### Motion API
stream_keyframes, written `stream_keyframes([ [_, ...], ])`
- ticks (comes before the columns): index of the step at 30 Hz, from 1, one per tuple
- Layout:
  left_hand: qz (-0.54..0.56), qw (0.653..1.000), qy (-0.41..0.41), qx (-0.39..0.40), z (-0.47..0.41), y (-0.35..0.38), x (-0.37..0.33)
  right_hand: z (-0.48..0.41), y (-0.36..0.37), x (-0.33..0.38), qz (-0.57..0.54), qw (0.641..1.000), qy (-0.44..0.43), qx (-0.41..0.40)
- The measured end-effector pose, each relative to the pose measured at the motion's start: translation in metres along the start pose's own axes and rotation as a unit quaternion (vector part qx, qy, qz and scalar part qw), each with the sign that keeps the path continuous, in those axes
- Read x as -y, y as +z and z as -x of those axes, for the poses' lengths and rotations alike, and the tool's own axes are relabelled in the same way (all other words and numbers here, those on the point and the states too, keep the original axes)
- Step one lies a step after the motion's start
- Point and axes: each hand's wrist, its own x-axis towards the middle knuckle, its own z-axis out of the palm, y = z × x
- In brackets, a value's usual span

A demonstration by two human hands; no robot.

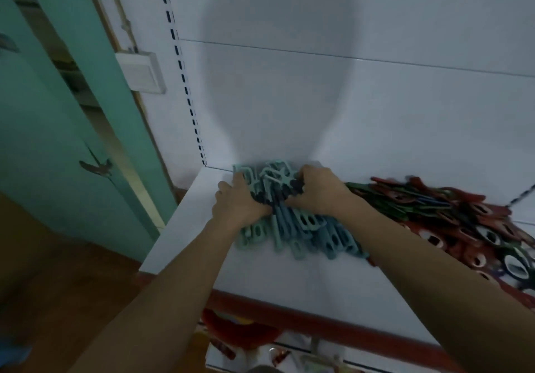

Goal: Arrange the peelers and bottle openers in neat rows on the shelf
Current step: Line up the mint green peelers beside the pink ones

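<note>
Two hands [237,204] [318,190] gripping teal peelers [304,227], white shelf [289,280]

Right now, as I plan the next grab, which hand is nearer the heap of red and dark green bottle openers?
Right. The right hand grips the teal plastic peelers just beside that heap; the left hand grips their far side.

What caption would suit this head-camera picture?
Left hand and right hand grip heaped teal peelers on a white shelf; red and green bottle openers alongside.
</note>
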Motion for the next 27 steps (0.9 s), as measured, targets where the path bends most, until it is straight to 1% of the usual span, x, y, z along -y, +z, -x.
stream_keyframes([
  [2, 0.001, 1.000, 0.024, 0.001, 0.000, -0.003, 0.007, -0.002, 0.002, 0.007, -0.045, 0.999, 0.012, -0.019],
  [3, 0.004, 0.999, 0.032, 0.004, -0.001, -0.006, 0.010, -0.002, 0.002, 0.009, -0.049, 0.998, 0.019, -0.027],
  [5, 0.002, 0.999, 0.038, 0.013, -0.003, -0.011, 0.012, 0.001, -0.001, 0.013, -0.008, 0.999, 0.040, -0.033],
  [7, -0.038, 0.998, 0.049, 0.034, -0.007, -0.014, 0.013, 0.003, 0.001, 0.018, 0.038, 0.996, 0.067, -0.036],
  [9, -0.074, 0.994, 0.064, 0.048, -0.006, -0.014, 0.013, 0.005, -0.001, 0.021, 0.033, 0.996, 0.070, -0.034],
  [12, -0.062, 0.993, 0.083, 0.054, -0.006, -0.017, 0.013, 0.005, -0.009, 0.021, -0.040, 0.997, 0.057, -0.037],
  [14, -0.050, 0.994, 0.092, 0.041, -0.007, -0.022, 0.017, 0.004, -0.017, 0.024, -0.115, 0.989, 0.081, -0.038],
  [15, -0.049, 0.993, 0.101, 0.032, -0.008, -0.024, 0.019, 0.005, -0.021, 0.026, -0.192, 0.976, 0.101, -0.036],
  [16, -0.048, 0.992, 0.111, 0.026, -0.008, -0.025, 0.022, 0.007, -0.023, 0.030, -0.285, 0.951, 0.117, -0.026],
  [17, -0.047, 0.992, 0.117, 0.022, -0.007, -0.027, 0.024, 0.010, -0.024, 0.035, -0.355, 0.927, 0.125, -0.012],
  [18, -0.045, 0.992, 0.120, 0.019, -0.007, -0.028, 0.025, 0.013, -0.021, 0.040, -0.383, 0.915, 0.124, 0.004],
  [20, -0.038, 0.991, 0.126, 0.005, -0.008, -0.031, 0.028, 0.019, -0.008, 0.048, -0.343, 0.933, 0.102, 0.042],
  [22, -0.014, 0.991, 0.129, -0.010, -0.010, -0.034, 0.030, 0.021, 0.008, 0.050, -0.261, 0.959, 0.088, 0.073],
  [23, 0.009, 0.993, 0.121, -0.007, -0.011, -0.036, 0.031, 0.019, 0.015, 0.048, -0.214, 0.971, 0.088, 0.067],
  [25, 0.052, 0.993, 0.100, 0.017, -0.011, -0.039, 0.034, 0.015, 0.019, 0.042, -0.121, 0.989, 0.087, 0.015],
  [27, 0.084, 0.992, 0.093, 0.026, -0.009, -0.037, 0.037, 0.014, 0.019, 0.039, -0.063, 0.994, 0.084, -0.028],
])
